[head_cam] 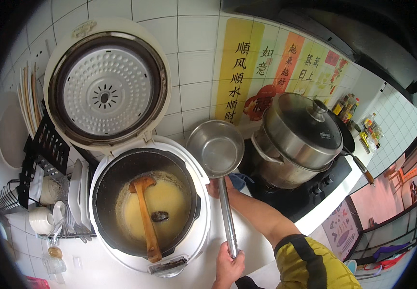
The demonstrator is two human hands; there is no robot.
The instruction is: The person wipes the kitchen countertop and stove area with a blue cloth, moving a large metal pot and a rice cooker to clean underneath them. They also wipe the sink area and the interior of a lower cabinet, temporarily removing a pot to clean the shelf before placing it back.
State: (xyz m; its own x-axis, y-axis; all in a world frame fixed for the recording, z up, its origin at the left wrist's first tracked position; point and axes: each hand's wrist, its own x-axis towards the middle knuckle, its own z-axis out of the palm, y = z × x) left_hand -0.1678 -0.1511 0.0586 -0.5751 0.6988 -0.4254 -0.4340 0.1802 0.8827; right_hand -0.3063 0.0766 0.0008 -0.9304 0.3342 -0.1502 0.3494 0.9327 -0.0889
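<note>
My left hand grips the end of a long metal handle on a stainless-steel dipper pan. Its round bowl is up beside the cooker's rim; whether it holds clear liquid I cannot tell. My right hand reaches beneath the pan, mostly hidden by it, close to a blue cloth; its grip is not visible. To the left stands a white electric cooker with its lid raised. Yellowish porridge lies in the dark inner pot, along with a wooden spatula and a dark lump.
A lidded steel steamer pot stands on the black cooktop, a frying pan behind it. Sauce bottles line the far counter. At left, a dish rack holds plates, cups and chopsticks.
</note>
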